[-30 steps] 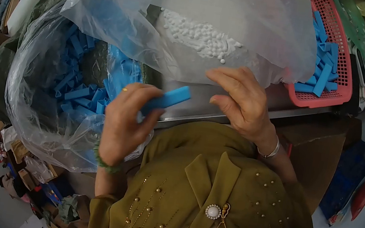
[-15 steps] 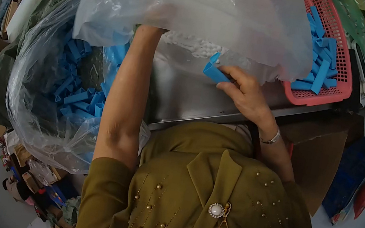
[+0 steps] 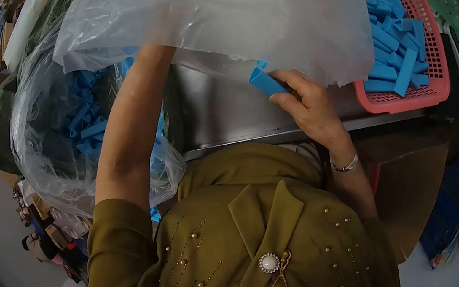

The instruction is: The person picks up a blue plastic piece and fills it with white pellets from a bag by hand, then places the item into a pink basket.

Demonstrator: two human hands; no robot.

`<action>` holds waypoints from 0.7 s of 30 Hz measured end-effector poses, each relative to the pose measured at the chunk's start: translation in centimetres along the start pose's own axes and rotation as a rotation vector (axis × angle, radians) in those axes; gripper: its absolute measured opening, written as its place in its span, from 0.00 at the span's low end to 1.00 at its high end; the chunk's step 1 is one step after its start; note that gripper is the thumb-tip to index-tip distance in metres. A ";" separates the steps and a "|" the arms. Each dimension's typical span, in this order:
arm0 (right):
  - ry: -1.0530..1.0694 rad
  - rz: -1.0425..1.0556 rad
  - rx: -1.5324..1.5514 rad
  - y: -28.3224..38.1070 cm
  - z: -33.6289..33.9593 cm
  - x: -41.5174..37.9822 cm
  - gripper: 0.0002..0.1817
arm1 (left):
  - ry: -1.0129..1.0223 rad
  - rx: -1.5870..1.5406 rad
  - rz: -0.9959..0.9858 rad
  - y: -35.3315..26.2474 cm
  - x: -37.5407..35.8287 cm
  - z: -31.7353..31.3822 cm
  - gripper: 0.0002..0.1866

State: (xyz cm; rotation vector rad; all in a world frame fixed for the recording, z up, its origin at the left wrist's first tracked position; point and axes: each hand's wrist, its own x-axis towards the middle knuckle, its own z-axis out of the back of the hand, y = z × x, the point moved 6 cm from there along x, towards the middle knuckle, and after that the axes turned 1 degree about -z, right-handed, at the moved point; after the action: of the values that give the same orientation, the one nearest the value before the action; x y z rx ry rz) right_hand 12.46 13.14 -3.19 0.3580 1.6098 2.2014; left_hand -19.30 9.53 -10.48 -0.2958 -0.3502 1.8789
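One blue tube (image 3: 265,82): just past twelve o'clock, pinched in my right hand (image 3: 308,102), open end facing ten!
Left hand (image 3: 168,21): up at eleven, blurred behind the plastic sheet (image 3: 273,18), its grip I can't tell!
Pink basket (image 3: 394,107): two o'clock, blue pieces (image 3: 406,72) heaped inside.
Clear bag (image 3: 32,136): nine o'clock, holding more.

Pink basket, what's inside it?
Blue pieces lie piled inside the pink basket. Whatever lies beneath them is covered, and the plastic sheet hides part of the basket's left side.
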 end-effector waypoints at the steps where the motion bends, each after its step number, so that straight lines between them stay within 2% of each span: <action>1: 0.000 0.040 0.008 0.1 0.0 -0.1 0.16 | 0.046 0.024 0.028 -0.6 0.0 -0.3 0.25; 10: -0.009 -0.004 0.051 -0.2 0.1 -1.3 0.16 | 0.445 0.237 0.281 -3.1 -4.4 0.9 0.27; 11: -0.010 -0.003 0.051 -0.2 0.1 -1.3 0.16 | 0.445 0.238 0.280 -3.5 -5.3 1.2 0.27; 13: -0.039 -0.039 0.071 -0.4 0.4 -1.4 0.15 | 0.105 0.087 0.118 -6.2 -6.5 3.6 0.21; 14: -0.039 -0.039 0.070 -0.4 0.4 -1.5 0.15 | 0.105 0.086 0.117 -7.0 -6.7 3.5 0.21; 16: -0.027 -0.082 0.068 -0.6 0.4 -1.6 0.14 | 0.376 0.228 0.262 -7.7 -7.2 1.7 0.21; 17: -0.027 -0.080 0.064 -0.5 0.5 -1.7 0.14 | 0.373 0.226 0.261 -7.8 -7.5 1.0 0.21; 19: -0.031 -0.110 0.069 -0.6 0.7 -1.9 0.14 | 0.150 0.262 0.203 -8.5 -7.7 0.8 0.19; 20: -0.035 -0.113 0.068 -1.0 0.7 -2.0 0.14 | 0.153 0.260 0.199 -8.5 -8.0 0.3 0.19; 21: -0.083 -0.095 0.058 -1.6 0.9 -2.1 0.15 | 0.071 0.167 0.152 -9.2 -8.1 0.5 0.19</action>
State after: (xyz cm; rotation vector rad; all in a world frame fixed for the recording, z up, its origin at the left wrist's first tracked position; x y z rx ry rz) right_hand 14.93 13.34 -4.36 0.3766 1.6149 2.0458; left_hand -8.82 4.66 -6.20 -0.2818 -0.1243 2.0275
